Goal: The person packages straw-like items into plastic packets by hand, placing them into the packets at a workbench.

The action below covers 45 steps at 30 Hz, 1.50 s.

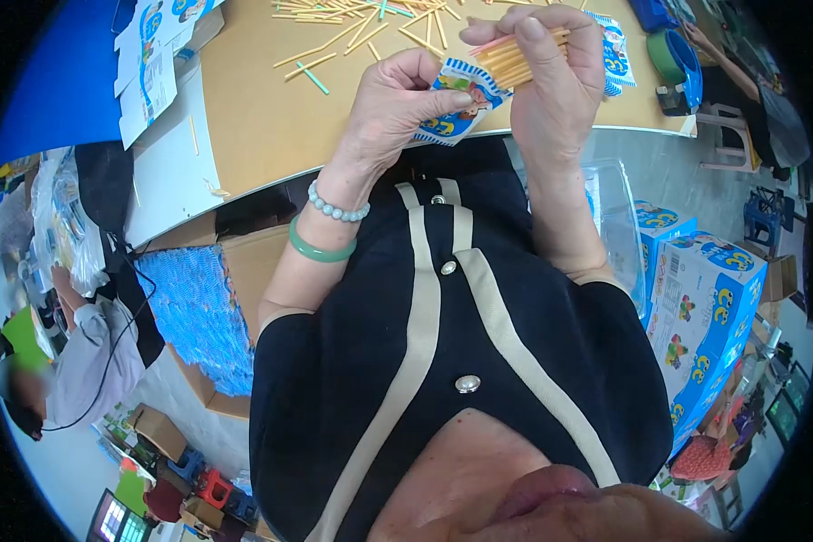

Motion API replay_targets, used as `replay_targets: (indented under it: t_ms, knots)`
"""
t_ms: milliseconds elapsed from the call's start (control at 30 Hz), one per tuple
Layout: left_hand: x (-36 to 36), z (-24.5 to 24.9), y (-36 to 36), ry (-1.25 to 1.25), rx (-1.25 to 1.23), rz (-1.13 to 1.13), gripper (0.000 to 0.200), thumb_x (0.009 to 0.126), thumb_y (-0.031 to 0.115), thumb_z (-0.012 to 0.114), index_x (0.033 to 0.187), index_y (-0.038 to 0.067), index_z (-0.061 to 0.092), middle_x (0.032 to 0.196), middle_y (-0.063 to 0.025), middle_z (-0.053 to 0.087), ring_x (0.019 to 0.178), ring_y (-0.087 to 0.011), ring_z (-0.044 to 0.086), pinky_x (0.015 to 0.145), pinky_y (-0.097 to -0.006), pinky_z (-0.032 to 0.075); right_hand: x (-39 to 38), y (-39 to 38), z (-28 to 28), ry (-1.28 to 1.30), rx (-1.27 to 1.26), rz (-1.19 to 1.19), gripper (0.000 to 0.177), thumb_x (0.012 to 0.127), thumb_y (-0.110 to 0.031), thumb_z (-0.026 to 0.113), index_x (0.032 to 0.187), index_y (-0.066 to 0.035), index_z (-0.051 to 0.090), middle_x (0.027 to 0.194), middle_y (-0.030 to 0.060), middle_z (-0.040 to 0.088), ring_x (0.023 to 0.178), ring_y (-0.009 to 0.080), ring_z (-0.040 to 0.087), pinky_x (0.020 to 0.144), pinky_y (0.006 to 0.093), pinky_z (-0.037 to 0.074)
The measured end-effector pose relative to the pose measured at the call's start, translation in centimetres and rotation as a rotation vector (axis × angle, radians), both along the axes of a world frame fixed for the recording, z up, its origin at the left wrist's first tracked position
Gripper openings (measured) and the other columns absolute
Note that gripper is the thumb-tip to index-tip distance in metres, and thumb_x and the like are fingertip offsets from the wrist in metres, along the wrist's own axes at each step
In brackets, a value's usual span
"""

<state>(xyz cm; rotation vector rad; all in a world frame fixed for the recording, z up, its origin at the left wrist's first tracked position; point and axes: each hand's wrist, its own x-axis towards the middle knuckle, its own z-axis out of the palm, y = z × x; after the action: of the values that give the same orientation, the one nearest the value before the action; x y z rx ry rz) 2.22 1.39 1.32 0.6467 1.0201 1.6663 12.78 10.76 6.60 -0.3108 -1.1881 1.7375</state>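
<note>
Two hands are working above the near edge of the table (271,126): your left hand (390,110) is pinching a blue packet (481,94), probably steadying it, while your right hand (560,99) is holding bundled sticks (506,67) at its mouth, the snug grip seemingly keeping them even. Loose sticks (334,15) are lying farther from that edge; other packets (616,52) are lying toward the right edge.

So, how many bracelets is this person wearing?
2, both on the left arm: a pale green bracelet of round beads and, nearer the dark cloth sleeve, a smooth, solid green bangle. Any under the sleeves would be hidden.
</note>
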Motion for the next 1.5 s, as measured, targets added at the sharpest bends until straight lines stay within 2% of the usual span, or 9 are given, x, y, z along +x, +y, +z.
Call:
replay_targets:
  t_ms: [433,533,567,667,967,1067,1200,1367,1500]
  knots:
    - [1.0,0.2,0.8,0.304,-0.162,0.011,0.009,0.090,0.010,0.062,0.089,0.001,0.064,0.080,-0.0048,0.067,0.075,-0.0075,0.062,0.067,-0.0193,0.050,-0.8,0.5,-1.5,-0.009,-0.054,0.059,0.011,0.092,-0.008,0.055,0.095,-0.003,0.046,0.085,0.0092,0.058,0.077,0.0204,0.063,0.075,0.0337,0.052]
    - [0.3,-0.2,0.6,0.128,-0.060,0.083,0.010,0.089,0.009,0.063,0.091,0.000,0.064,0.081,-0.0057,0.067,0.074,-0.0087,0.063,0.069,-0.0210,0.052,-2.9,3.0,-4.7,0.707,0.125,0.348,0.010,0.092,-0.007,0.054,0.095,-0.003,0.046,0.084,0.0093,0.058,0.078,0.0203,0.062,0.075,0.0332,0.052]
    - [0.3,-0.2,0.5,0.129,-0.062,0.080,0.010,0.089,0.009,0.063,0.091,0.000,0.064,0.081,-0.0057,0.067,0.074,-0.0087,0.063,0.069,-0.0210,0.052,-2.5,2.6,-4.0,0.708,0.124,0.345,0.010,0.092,-0.007,0.054,0.095,-0.003,0.046,0.084,0.0093,0.058,0.078,0.0203,0.062,0.075,0.0332,0.052]
    - [0.2,0.2,0.4,0.002,-0.004,0.085,0.011,0.088,0.011,0.064,0.090,0.000,0.064,0.082,-0.0065,0.068,0.075,-0.0102,0.065,0.070,-0.0231,0.054,-0.3,0.7,-0.6,0.012,-0.040,0.054,0.010,0.092,-0.006,0.054,0.096,-0.003,0.046,0.084,0.0095,0.058,0.078,0.0206,0.063,0.075,0.0338,0.052]
    - [0.9,0.9,0.4,-0.109,-0.025,0.082,0.007,0.088,0.008,0.064,0.089,0.001,0.065,0.085,-0.0050,0.067,0.075,-0.0096,0.063,0.070,-0.0234,0.053,-0.2,0.6,-1.4,0.015,-0.001,0.039,0.010,0.092,-0.005,0.053,0.098,-0.003,0.045,0.085,0.0100,0.057,0.078,0.0214,0.063,0.074,0.0347,0.053]
    - [0.7,-0.4,1.0,0.086,-0.018,0.212,0.007,0.089,0.006,0.063,0.087,0.000,0.064,0.086,-0.0027,0.063,0.075,-0.0073,0.059,0.069,-0.0214,0.049,-0.3,0.9,-0.7,0.021,0.169,-0.161,0.010,0.092,-0.004,0.053,0.098,-0.003,0.044,0.086,0.0101,0.057,0.077,0.0214,0.063,0.074,0.0345,0.053]
    - [0.2,-0.4,1.2,0.363,-0.058,0.201,0.006,0.086,0.004,0.065,0.083,-0.001,0.064,0.087,-0.0011,0.060,0.076,-0.0048,0.055,0.067,-0.0205,0.046,-0.1,0.6,0.3,-0.024,0.156,-0.124,0.011,0.092,-0.003,0.053,0.098,-0.004,0.044,0.085,0.0101,0.057,0.076,0.0219,0.064,0.075,0.0350,0.053]
    - [-0.3,0.5,0.8,0.437,-0.053,0.162,0.005,0.082,0.000,0.068,0.080,-0.002,0.064,0.085,-0.0010,0.062,0.076,-0.0038,0.056,0.067,-0.0194,0.047,-0.7,1.0,0.1,0.114,0.052,-0.038,0.012,0.092,-0.002,0.053,0.099,-0.004,0.043,0.087,0.0104,0.056,0.075,0.0224,0.064,0.074,0.0351,0.053]
    - [0.1,1.2,0.8,0.286,-0.087,0.097,0.007,0.078,-0.002,0.071,0.078,-0.001,0.064,0.081,-0.0009,0.063,0.075,-0.0036,0.057,0.067,-0.0188,0.048,-1.2,0.7,-0.1,0.092,0.094,-0.092,0.011,0.092,-0.001,0.052,0.098,-0.003,0.042,0.088,0.0111,0.054,0.076,0.0230,0.064,0.073,0.0353,0.053]
